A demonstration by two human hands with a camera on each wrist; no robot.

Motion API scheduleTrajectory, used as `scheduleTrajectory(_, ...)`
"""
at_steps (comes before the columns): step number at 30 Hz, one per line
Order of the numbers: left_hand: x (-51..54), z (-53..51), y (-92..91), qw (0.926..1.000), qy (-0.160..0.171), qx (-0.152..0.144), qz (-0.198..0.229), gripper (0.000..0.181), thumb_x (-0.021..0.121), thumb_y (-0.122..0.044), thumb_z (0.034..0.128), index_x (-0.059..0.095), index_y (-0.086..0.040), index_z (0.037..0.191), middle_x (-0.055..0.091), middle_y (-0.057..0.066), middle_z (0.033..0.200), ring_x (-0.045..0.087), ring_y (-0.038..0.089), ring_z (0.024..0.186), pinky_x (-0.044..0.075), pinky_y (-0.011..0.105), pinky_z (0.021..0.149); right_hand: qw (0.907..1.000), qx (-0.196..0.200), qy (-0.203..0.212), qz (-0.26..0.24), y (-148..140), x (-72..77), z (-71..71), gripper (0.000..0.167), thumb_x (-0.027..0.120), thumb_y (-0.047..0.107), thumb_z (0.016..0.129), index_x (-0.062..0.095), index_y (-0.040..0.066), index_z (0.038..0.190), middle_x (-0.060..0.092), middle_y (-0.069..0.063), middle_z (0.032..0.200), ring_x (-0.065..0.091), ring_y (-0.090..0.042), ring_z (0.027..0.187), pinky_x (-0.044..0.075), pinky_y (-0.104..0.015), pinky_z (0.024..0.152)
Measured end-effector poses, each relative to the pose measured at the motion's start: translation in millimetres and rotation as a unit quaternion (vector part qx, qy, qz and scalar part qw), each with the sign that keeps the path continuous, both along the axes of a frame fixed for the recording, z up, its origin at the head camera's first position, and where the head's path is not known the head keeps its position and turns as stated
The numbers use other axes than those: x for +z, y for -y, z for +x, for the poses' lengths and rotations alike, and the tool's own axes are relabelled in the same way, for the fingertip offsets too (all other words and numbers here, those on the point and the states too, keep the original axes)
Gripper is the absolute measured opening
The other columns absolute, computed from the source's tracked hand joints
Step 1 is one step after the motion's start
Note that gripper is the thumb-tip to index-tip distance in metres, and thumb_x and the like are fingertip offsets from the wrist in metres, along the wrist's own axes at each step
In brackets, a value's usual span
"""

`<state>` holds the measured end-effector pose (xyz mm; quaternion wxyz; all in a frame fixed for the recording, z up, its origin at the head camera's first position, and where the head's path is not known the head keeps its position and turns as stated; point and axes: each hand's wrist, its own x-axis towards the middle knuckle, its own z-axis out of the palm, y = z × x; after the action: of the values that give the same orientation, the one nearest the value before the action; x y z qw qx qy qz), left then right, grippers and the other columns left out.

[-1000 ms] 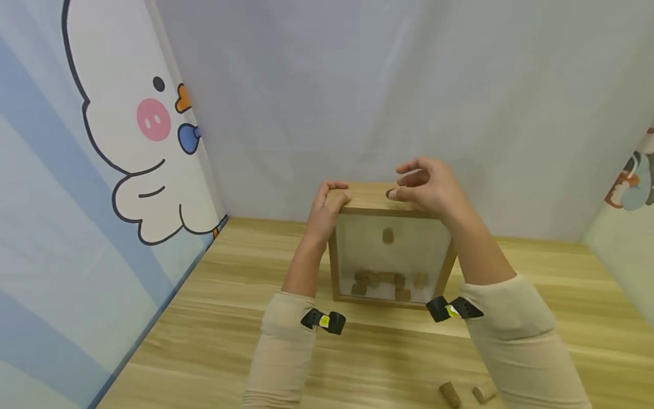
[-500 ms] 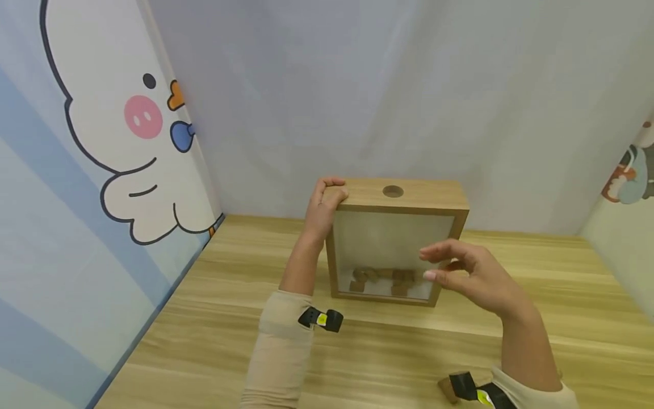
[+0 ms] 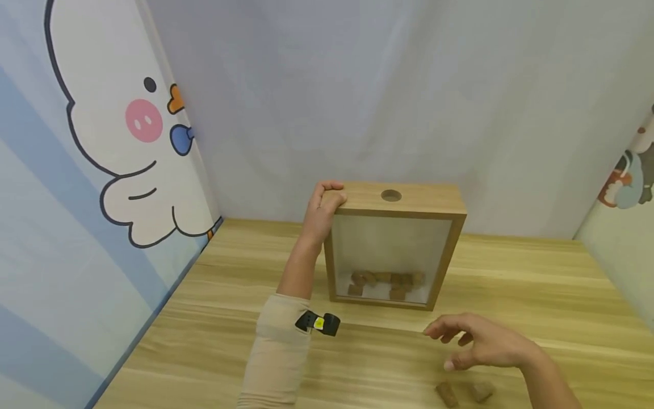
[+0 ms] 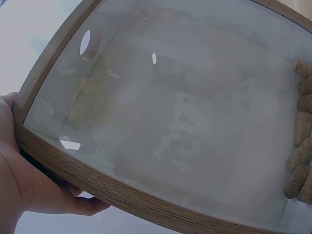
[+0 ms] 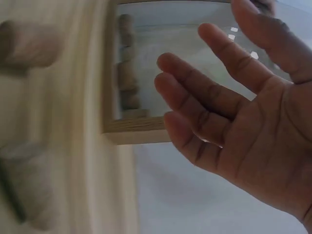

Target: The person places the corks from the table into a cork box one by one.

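A wooden box frame [image 3: 426, 197] with a clear front stands upright on the table, a round hole [image 3: 391, 195] in its top. Several wine corks [image 3: 397, 292] lie along the bottom inside, and the left wrist view shows these corks [image 4: 301, 127] at its right edge. My left hand [image 3: 318, 218] grips the box's upper left corner. Empty, with fingers loosely spread, my right hand [image 3: 485, 342] hovers in front of the box. Just below it on the table lie a brown cork [image 3: 447, 393] and a paler cork [image 3: 482, 391]; both are blurred in the right wrist view.
The wood-grain table [image 3: 214, 324] runs back to a pale curtain [image 3: 306, 102] close behind the box. A cartoon-printed cloth [image 3: 76, 199] closes off the left side, and another printed panel [image 3: 623, 182] stands at the right.
My right hand has let a cork go through the top hole; it fell onto the others. That hand then came down and toward me, near the loose corks. The left hand keeps its place.
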<state>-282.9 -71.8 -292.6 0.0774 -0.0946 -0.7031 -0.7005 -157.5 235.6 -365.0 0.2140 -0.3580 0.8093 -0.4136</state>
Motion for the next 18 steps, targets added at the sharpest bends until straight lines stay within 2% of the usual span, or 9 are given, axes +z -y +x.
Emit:
scheduleTrajectory(7,1.3,0.9,1.2,1.0000,-0.006,-0.001,0.003,0.027,0.052,-0.025,0.0873,0.050,-0.016,0.113,0.044,0.008,0.124,0.044,0.025,0.101,0.035,0.041,0.085,0.9947,0.051,0.083,-0.035,4,-30.1,1.0,0.035,0.066,0.009,0.085,0.056,0.003,0.118,0.055,-0.017,0.115,0.051,-0.033,0.099,0.044,-0.040,0.075)
scheduleTrajectory(15,0.0,0.4,1.1,1.0000,-0.007,-0.005,-0.001,0.028,0.052,-0.026,0.0869,0.050,-0.016,0.113,0.043,0.007,0.124,0.044,0.024,0.101,0.035,0.040,0.085,0.9910,0.104,0.082,-0.019,-4,-55.2,7.2,0.040,0.071,0.010,0.077,0.056,0.008,0.114,0.055,-0.002,0.110,0.050,-0.016,0.097,0.045,-0.031,0.078)
scheduleTrajectory(18,-0.8,0.6,1.1,1.0000,-0.006,-0.005,-0.003,0.028,0.052,-0.027,0.0868,0.050,-0.016,0.113,0.042,0.007,0.125,0.042,0.025,0.104,0.033,0.042,0.087,0.9883,0.125,0.086,-0.021,-7,-61.7,8.6,0.041,0.068,0.003,0.075,0.055,0.007,0.113,0.053,0.000,0.106,0.048,-0.013,0.092,0.044,-0.029,0.077)
